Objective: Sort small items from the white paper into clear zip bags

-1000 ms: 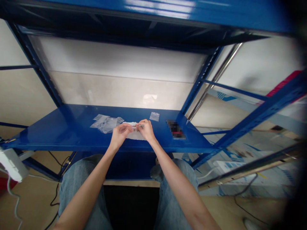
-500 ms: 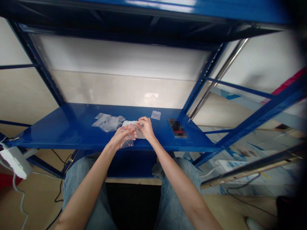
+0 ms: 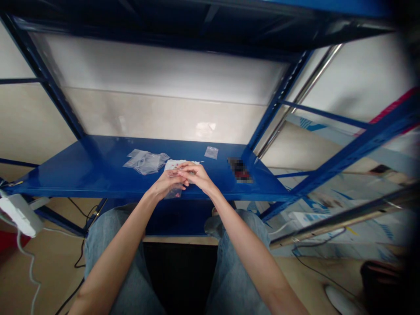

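My left hand (image 3: 167,183) and my right hand (image 3: 196,174) meet above the front of a blue steel shelf (image 3: 98,175). A small clear plastic bag (image 3: 173,193) hangs below my left hand, held in its fingers. My right fingers lie across the left hand, and anything small between them is hidden. A white sheet (image 3: 173,164) lies mostly under my hands. To the left sits a heap of clear zip bags (image 3: 145,162). A single small zip bag (image 3: 211,152) lies behind my hands.
A pixelated dark object (image 3: 239,170) lies on the shelf to the right. Blue uprights (image 3: 278,105) frame the shelf, with another shelf (image 3: 164,30) overhead. My jeans-clad knees (image 3: 114,236) are below. A white power strip (image 3: 19,214) and cables sit at the left.
My hands have closed together over the white sheet, with the right fingers now across the left hand. The small clear bag has come into view below my left hand. The view has tilted slightly.
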Demonstrator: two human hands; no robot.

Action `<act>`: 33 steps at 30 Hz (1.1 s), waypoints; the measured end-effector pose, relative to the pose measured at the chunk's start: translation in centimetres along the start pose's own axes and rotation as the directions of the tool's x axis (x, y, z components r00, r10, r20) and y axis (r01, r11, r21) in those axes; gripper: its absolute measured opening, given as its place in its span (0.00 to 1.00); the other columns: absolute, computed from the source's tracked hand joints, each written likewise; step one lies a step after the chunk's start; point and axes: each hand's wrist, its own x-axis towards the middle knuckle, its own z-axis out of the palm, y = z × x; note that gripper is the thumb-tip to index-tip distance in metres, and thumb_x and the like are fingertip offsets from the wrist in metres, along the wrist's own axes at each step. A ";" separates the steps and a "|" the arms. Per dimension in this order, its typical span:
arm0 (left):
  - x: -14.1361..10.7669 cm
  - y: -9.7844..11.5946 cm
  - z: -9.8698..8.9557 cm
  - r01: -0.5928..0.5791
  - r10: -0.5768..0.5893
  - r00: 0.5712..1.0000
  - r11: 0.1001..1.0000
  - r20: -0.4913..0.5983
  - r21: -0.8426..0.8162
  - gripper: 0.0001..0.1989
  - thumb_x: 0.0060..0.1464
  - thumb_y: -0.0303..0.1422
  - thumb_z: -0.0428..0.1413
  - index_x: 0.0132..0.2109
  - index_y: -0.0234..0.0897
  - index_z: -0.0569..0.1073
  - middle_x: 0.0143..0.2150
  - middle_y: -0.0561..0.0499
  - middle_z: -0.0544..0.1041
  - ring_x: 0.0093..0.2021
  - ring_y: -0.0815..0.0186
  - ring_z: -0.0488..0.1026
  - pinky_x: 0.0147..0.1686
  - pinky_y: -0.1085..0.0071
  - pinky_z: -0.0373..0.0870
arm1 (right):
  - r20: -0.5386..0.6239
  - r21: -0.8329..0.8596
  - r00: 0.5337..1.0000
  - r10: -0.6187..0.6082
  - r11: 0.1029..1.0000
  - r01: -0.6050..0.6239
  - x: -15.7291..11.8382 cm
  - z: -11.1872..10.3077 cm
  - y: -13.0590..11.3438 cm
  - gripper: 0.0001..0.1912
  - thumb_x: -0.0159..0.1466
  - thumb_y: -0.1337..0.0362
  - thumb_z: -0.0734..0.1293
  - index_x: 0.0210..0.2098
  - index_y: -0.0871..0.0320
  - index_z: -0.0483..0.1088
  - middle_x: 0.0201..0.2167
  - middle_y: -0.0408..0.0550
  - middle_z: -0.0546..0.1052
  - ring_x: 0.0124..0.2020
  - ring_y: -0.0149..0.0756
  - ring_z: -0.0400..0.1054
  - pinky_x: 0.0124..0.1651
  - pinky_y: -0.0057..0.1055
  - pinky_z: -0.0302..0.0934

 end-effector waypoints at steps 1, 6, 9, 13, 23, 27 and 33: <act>0.1 0.0 0.0 -0.003 0.003 1.000 1.000 0.005 -0.011 0.18 0.46 0.39 0.70 0.38 0.29 0.78 0.32 0.44 0.80 0.29 0.64 0.78 0.30 0.71 0.75 | -0.004 -0.010 1.000 -0.011 1.000 0.011 0.1 -0.2 0.1 0.14 0.63 0.51 0.71 0.33 0.54 0.81 0.44 0.49 0.77 0.45 0.40 0.72 0.44 0.33 0.67; 0.5 0.0 -0.1 -0.055 0.054 0.998 0.993 -0.016 -0.101 0.18 0.48 0.39 0.68 0.42 0.30 0.79 0.32 0.45 0.80 0.31 0.64 0.77 0.34 0.68 0.77 | -0.191 -0.331 0.976 -0.101 0.943 0.033 0.9 -2.2 1.9 0.09 0.67 0.60 0.68 0.36 0.54 0.81 0.38 0.49 0.78 0.43 0.40 0.71 0.48 0.36 0.63; 0.5 0.0 -0.2 -0.084 0.077 0.995 0.988 -0.062 -0.130 0.17 0.48 0.39 0.67 0.41 0.31 0.79 0.33 0.45 0.80 0.34 0.63 0.78 0.36 0.68 0.77 | -0.242 -0.649 0.962 -0.128 0.759 -0.062 1.2 -3.5 3.1 0.07 0.65 0.68 0.69 0.35 0.54 0.81 0.39 0.50 0.77 0.44 0.42 0.68 0.50 0.39 0.61; 0.4 0.0 -0.3 -0.098 0.089 0.992 0.990 -0.089 -0.104 0.15 0.50 0.40 0.67 0.35 0.30 0.78 0.33 0.45 0.79 0.33 0.65 0.76 0.36 0.70 0.76 | -0.201 -0.800 0.976 -0.088 0.590 -0.112 1.2 -4.0 3.7 0.06 0.62 0.69 0.71 0.36 0.52 0.81 0.42 0.50 0.76 0.46 0.45 0.65 0.48 0.40 0.59; 0.6 0.1 -0.2 -0.085 0.076 0.993 0.990 -0.086 -0.116 0.16 0.47 0.38 0.69 0.37 0.31 0.78 0.31 0.47 0.80 0.29 0.66 0.77 0.33 0.72 0.73 | -0.089 -0.839 0.990 -0.111 0.544 -0.014 0.9 -3.2 3.9 0.03 0.62 0.67 0.73 0.33 0.53 0.79 0.43 0.49 0.75 0.48 0.44 0.62 0.47 0.38 0.55; 0.4 -0.2 0.4 -0.079 0.074 0.996 0.991 -0.056 -0.108 0.17 0.46 0.38 0.70 0.39 0.30 0.79 0.32 0.45 0.81 0.30 0.66 0.78 0.33 0.72 0.74 | -0.075 -0.859 0.988 -0.133 0.512 0.004 0.8 -3.0 4.4 0.04 0.64 0.67 0.71 0.34 0.53 0.78 0.43 0.50 0.75 0.48 0.45 0.62 0.47 0.39 0.55; 0.3 -0.5 0.8 -0.041 0.035 0.998 0.995 -0.061 -0.096 0.20 0.44 0.38 0.71 0.40 0.28 0.78 0.32 0.43 0.82 0.30 0.64 0.79 0.34 0.71 0.75 | -0.011 -0.873 0.993 -0.114 0.485 0.046 0.7 -2.8 4.0 0.06 0.65 0.67 0.68 0.37 0.53 0.78 0.45 0.51 0.74 0.50 0.45 0.62 0.49 0.39 0.56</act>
